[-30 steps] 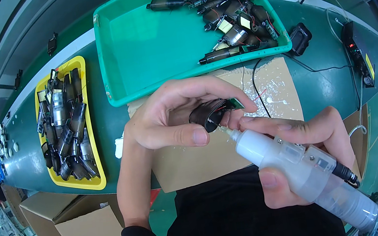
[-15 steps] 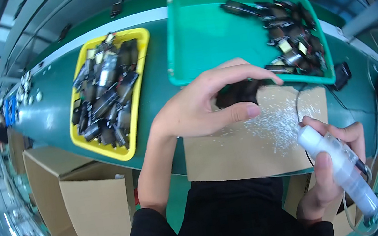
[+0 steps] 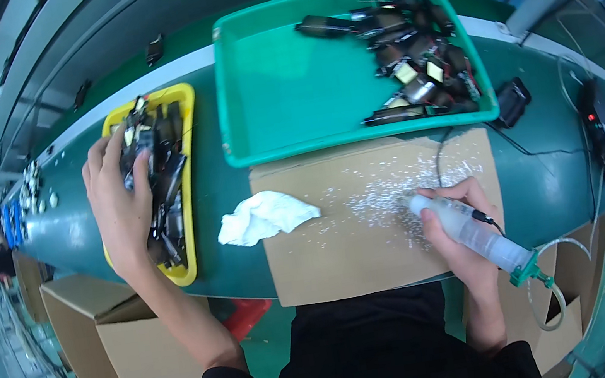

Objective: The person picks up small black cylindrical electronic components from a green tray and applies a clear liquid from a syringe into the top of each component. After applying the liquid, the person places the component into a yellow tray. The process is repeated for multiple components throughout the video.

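My left hand is over the yellow tray, which is full of dark cylindrical parts with wires. Its thumb and fingers are apart among these parts; I make out nothing held between them. In my right hand is a translucent white dispensing syringe with a green cap and a clear hose at its lower end. The syringe lies tilted over a brown cardboard sheet scattered with small white specks. A crumpled white cloth rests across the sheet's left edge.
Behind the sheet stands a green bin, with similar dark parts heaped at its right. A black device and cables lie right of it. Open cardboard boxes stand below the bench on the left, beside something red.
My left hand has moved left from above the sheet to the yellow tray; the dark part it held no longer shows in it. The cloth is uncovered. The syringe has shifted left with my right hand.
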### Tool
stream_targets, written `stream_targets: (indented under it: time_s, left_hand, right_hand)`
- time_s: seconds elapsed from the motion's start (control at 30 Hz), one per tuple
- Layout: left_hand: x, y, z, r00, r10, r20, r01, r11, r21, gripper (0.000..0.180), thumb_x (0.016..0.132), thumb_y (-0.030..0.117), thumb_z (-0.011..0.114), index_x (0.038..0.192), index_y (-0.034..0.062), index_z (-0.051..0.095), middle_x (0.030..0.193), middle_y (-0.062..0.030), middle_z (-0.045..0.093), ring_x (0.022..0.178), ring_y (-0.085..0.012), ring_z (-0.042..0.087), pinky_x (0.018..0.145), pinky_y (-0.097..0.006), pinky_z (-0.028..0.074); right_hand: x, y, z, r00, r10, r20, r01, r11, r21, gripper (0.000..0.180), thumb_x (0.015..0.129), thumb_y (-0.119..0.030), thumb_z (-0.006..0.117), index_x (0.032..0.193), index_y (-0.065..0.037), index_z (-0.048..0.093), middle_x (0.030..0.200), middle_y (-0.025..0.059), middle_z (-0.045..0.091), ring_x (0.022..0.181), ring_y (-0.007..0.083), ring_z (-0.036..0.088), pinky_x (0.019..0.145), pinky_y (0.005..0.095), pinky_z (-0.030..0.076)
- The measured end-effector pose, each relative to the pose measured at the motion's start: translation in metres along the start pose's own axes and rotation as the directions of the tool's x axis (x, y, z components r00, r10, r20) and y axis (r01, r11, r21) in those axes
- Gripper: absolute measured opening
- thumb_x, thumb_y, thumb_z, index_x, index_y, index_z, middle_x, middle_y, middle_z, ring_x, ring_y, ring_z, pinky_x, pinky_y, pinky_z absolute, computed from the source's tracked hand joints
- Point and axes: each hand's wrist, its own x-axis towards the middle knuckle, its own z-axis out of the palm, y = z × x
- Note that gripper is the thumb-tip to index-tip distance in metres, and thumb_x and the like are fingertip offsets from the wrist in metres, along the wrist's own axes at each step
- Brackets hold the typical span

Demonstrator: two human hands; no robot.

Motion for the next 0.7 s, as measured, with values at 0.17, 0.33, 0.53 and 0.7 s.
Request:
stream_targets:
  time_s: [0.17,0.33,0.53,0.7]
  left_hand:
    - [0.059,0.107,0.048,0.9,0.431,-0.062,-0.431,0.863,-0.265,0.03,0.081,0.009,0.063,0.111,0.0054,0.062,0.118,-0.0133,0.056,0.109,-0.0326,0.052,0.094,-0.04,0.042]
    - [0.116,0.162,0.147,0.791,0.595,0.143,-0.565,0.8,-0.201,0.039,0.083,0.014,0.062,0.12,0.0051,0.054,0.116,-0.0131,0.057,0.11,-0.0308,0.053,0.091,-0.04,0.044]
    - [0.109,0.154,0.156,0.83,0.51,0.225,-0.433,0.844,-0.316,0.045,0.09,0.023,0.055,0.131,0.0067,0.044,0.106,-0.016,0.057,0.095,-0.0289,0.057,0.081,-0.038,0.046]
    - [0.064,0.132,0.081,0.777,0.469,0.421,0.408,0.135,-0.903,0.053,0.096,0.033,0.046,0.138,0.0035,0.034,0.096,-0.0079,0.054,0.071,-0.0156,0.052,0.065,-0.028,0.043]
  right_hand:
    - [-0.001,0.003,-0.002,1.0,-0.007,-0.014,0.007,1.0,0.018,0.022,0.076,-0.004,0.071,0.089,0.0,0.054,0.089,0.0131,0.069,0.076,0.0127,0.066,0.068,0.025,0.052]
    - [-0.003,-0.004,-0.004,1.0,0.005,-0.011,-0.005,1.0,0.024,0.022,0.076,-0.004,0.071,0.088,-0.001,0.053,0.088,0.0123,0.07,0.075,0.0125,0.066,0.066,0.0246,0.052]
    - [-0.004,-0.006,-0.012,0.999,0.025,-0.025,-0.024,0.999,0.039,0.022,0.076,-0.004,0.071,0.088,0.0,0.053,0.09,0.0128,0.069,0.077,0.0128,0.066,0.069,0.025,0.051]
    - [0.003,-0.019,-0.016,1.0,-0.021,-0.023,0.023,0.995,0.098,0.023,0.075,-0.001,0.069,0.089,0.003,0.051,0.093,0.0192,0.068,0.085,0.018,0.066,0.076,0.0282,0.052]
